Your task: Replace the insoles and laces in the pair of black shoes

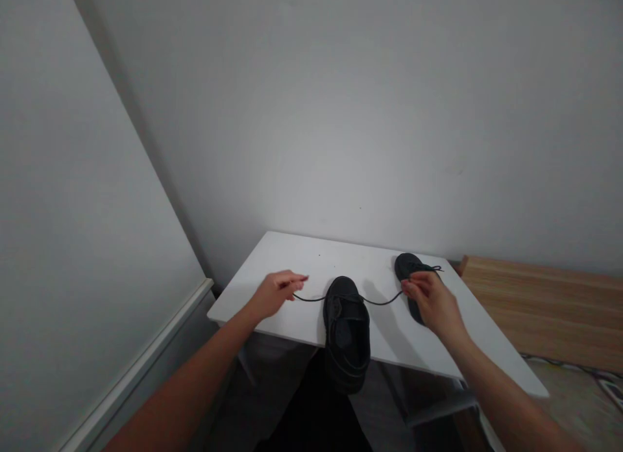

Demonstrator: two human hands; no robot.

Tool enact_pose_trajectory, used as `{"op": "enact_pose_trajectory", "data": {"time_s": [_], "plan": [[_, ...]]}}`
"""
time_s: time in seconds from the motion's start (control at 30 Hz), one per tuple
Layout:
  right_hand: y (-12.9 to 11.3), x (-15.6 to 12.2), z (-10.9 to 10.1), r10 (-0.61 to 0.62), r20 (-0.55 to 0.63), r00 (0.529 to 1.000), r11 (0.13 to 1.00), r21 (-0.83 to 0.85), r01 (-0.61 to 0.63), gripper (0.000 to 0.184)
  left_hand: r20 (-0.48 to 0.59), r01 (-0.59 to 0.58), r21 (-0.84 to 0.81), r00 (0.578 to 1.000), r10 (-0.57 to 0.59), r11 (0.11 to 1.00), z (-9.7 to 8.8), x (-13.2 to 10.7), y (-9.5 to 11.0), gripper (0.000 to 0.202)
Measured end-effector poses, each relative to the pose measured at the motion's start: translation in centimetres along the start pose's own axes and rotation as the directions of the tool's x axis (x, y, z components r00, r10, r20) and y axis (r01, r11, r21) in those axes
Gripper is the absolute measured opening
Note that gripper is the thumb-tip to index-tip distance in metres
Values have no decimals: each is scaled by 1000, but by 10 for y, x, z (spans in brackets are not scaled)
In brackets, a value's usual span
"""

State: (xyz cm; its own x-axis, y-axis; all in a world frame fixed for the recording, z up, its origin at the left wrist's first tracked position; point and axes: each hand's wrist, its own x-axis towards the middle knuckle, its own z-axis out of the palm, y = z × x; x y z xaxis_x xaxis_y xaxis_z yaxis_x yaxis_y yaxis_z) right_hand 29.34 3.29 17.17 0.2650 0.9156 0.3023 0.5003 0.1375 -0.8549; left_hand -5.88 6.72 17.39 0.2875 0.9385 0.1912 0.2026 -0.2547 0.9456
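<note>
A black shoe [346, 332] lies in the middle with its toe on the white table and its heel reaching past the front edge. From its sides a thin dark shoelace [382, 302] runs out both ways, sagging slightly. My left hand [278, 289] pinches the left end of the lace over the table. On the other side, my right hand [428, 296] pinches the right end, in front of a second black shoe [409, 263]. That shoe stands at the table's back right, partly covered by my hand, its lace trailing to the right.
The white table [287, 251] stands against a pale wall [341, 114]. To the left is a white panel [87, 212] with a ledge along its bottom. A wooden board surface [545, 309] lies to the right. My dark-clothed leg [316, 413] shows below the table.
</note>
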Motion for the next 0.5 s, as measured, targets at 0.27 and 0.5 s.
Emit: {"op": "enact_pose_trajectory", "data": {"time_s": [0.27,0.5], "plan": [[6,-27,49,-131,337,932,944,-244,221,22,239,-210,329,962,134,920,50,-8,-32,26],[10,-21,57,-113,397,911,943,-245,224,21,167,-204,413,975,147,888,60,-2,-45,26]]}}
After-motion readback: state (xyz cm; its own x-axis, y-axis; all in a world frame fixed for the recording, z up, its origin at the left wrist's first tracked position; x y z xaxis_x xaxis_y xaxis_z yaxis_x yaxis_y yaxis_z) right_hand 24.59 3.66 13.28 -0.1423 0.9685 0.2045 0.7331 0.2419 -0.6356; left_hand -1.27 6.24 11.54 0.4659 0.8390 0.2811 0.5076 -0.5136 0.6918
